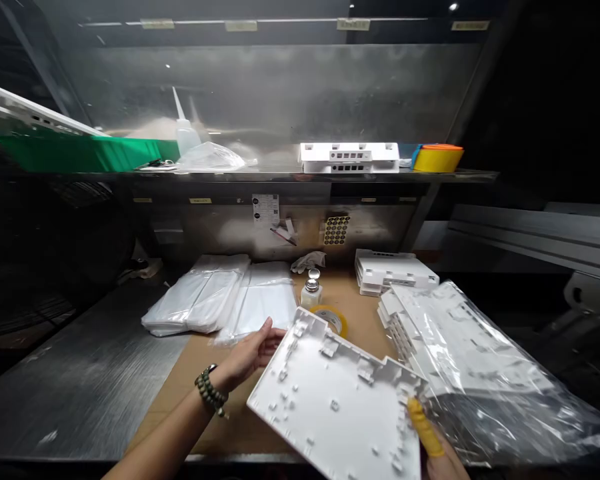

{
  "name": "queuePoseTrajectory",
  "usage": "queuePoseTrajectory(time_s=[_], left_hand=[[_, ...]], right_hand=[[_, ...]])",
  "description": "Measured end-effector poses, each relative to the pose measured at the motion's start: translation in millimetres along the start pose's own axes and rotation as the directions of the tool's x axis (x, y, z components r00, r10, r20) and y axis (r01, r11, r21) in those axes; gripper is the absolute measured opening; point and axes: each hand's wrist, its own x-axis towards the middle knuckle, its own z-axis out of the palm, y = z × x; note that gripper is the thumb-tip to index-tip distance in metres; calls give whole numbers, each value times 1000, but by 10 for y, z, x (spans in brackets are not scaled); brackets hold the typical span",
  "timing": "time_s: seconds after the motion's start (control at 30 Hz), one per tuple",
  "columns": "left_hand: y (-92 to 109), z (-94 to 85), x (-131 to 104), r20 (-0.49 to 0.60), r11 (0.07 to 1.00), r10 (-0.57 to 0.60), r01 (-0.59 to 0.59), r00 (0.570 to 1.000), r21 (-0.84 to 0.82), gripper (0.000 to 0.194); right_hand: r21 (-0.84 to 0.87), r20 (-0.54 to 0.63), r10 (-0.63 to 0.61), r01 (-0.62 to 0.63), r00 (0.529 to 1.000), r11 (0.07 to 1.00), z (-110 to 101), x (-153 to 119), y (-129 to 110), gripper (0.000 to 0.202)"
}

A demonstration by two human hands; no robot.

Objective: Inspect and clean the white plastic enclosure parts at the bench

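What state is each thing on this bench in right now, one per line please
white plastic panel: tilted, inner side up, held at both ends
left hand: gripping the panel's far left edge
right hand: on the panel's near right corner, yellow cot on one finger
clear bag: crumpled, lying over stacked white panels
flat bags: piled flat
small bottle: upright, capped
tape roll: lying flat

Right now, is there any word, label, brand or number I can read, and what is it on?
None can be read.
White sticker on the back panel: print too small.
Sheet of round dots beside it: no legible marks.
Label strips along the top rail: blurred.
White plastic panel in both hands: no text visible.
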Motion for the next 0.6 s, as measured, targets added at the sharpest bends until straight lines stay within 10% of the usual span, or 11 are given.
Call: queuePoseTrajectory(time_s=[0.3,0.6], left_hand=[[-730,-287,331,-289,836,231,-38,929,547,50],[-722,-601,479,-334,842,213,1,918,540,35]], right_hand=[[184,-176,-22,54,984,981,122,-60,-437,79],[300,-239,38,36,970,953,72,-31,-361,89]])
